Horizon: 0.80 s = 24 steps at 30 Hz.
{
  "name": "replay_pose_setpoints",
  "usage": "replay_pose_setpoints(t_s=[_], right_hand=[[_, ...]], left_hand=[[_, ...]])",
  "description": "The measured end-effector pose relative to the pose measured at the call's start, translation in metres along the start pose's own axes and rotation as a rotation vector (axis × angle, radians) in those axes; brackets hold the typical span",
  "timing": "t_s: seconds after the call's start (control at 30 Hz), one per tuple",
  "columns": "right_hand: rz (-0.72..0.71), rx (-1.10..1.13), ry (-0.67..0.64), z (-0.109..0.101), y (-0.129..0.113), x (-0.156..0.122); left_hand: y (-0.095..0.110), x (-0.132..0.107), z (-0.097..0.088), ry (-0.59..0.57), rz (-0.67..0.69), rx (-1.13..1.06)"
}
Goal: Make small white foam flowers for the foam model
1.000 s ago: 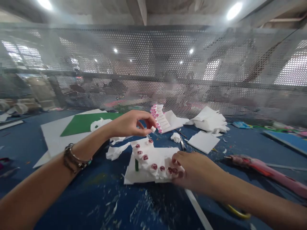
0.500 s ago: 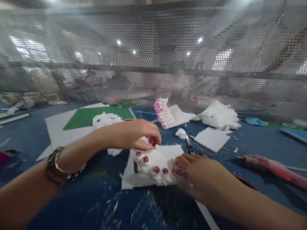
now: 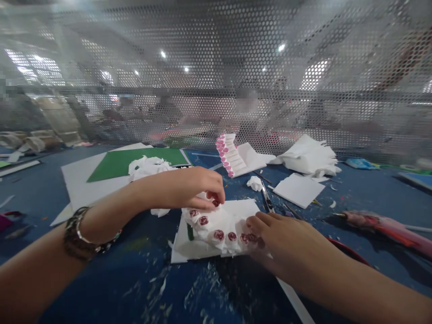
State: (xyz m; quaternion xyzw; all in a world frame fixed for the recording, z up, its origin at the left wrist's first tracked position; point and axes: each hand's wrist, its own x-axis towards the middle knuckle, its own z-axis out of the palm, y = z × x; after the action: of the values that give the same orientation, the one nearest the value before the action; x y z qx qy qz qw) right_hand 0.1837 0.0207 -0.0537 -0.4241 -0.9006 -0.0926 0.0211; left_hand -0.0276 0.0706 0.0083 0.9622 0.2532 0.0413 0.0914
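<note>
At the far left of the spotted paper, the left hand had come down, fingertips near thumb (whether clamped, I couldn't tell). Both hands now met the paper, the right at its right end, grip hidden. Beneath lay white card on the table.

L hand at far L, R hand at R end of red-dotted wht paper pc
</note>
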Motion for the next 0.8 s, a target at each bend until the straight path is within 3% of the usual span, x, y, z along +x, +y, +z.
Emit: replay_pose_setpoints(t_s=[0.5,0.67,0.8], right_hand=[[0.009,0.007,-0.058,-0.0021,0.0000,0.0011],[-0.004,0.003,-0.043,-0.0013,0.0004,0.0004],[-0.017,0.019,-0.008,0.0003,0.0014,-0.0001]], left_hand=[[-0.0012,-0.0015,0.0014,-0.028,-0.011,0.054],[-0.0011,-0.0036,-0.0032,0.028,-0.009,0.027],[-0.0053,-0.0011,-0.0027,0.083,0.073,0.074]])
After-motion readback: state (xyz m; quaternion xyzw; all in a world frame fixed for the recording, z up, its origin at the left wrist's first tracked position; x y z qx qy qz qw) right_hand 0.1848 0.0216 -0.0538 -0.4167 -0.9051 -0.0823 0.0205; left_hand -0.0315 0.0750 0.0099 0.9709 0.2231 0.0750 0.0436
